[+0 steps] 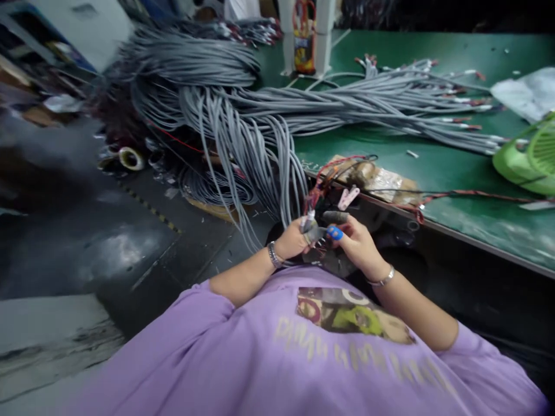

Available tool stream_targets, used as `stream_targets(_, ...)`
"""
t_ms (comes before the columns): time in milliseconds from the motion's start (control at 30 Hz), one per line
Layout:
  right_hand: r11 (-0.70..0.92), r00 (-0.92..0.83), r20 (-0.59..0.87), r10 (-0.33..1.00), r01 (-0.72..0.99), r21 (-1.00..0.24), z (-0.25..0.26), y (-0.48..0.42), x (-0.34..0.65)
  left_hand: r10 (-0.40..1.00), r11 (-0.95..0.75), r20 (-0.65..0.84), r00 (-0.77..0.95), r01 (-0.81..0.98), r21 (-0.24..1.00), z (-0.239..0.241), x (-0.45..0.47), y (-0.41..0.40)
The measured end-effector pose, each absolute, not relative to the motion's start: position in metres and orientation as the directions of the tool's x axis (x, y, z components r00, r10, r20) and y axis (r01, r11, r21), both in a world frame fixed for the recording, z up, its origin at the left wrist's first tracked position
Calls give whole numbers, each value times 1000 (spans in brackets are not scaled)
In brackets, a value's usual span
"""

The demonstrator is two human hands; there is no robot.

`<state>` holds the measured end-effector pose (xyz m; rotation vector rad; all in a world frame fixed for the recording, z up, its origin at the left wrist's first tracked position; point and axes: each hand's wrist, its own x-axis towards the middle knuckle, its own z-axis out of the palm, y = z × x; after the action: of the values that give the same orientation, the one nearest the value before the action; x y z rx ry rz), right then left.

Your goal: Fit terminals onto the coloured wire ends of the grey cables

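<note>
My left hand (295, 238), its thumb in a grey finger cover, is closed around the end of a grey cable bundle in front of my body. Red and dark wire ends (315, 199) stick up above that grip, by a whitish cable end. Close on its right is my right hand (359, 245), with a blue cover on the thumb and a dark grey one on the index finger. These fingers curl toward the left thumb; whatever they pinch is too small to make out. A pink clip (348, 198) lies just beyond, at the table's edge.
Long grey cables (243, 104) lie across the green table (459, 173) and hang over its edge on the left. A light green basket (529, 156) stands at the right. Behind the cables is a white post (284, 34). Tape rolls (131, 158) lie low at the left.
</note>
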<state>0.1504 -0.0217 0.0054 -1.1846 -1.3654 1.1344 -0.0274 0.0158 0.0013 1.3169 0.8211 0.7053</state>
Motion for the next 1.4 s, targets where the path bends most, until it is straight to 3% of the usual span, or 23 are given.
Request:
stream_targets(100,-31,37,-37,999,-143,-989,11,-27,151,824,120,-126,553,48,992,7,-29,15)
stream_targets(267,-124,63,-150,987,-311,-942,16,-24,149,766,126,-181,617,131,983,17,-27,13)
stream_targets(500,-74,93,-91,991,-178,-981,17,-15,148,839,150,-203,506,144,978,25,-15,8)
stream_targets(667,-106,70,-124,990,-224,-969,11,-17,150,891,176,-197,410,89,980,20,-9,7)
stream_targets(1000,27,34,20,999,-211,-977,4,-22,154,586,381,-354,729,138,914,22,-21,27)
stream_targets(1200,-98,30,-121,992,-409,-907,0,-23,159,796,325,-273,541,-1,946,14,-12,17)
stream_targets(1300,-154,-43,-148,988,-339,-928,3,-24,159,836,286,-252,488,4,958,12,-9,12)
stream_targets(1400,-125,21,-133,991,-217,-968,7,-25,155,838,265,-249,486,36,964,11,-7,10)
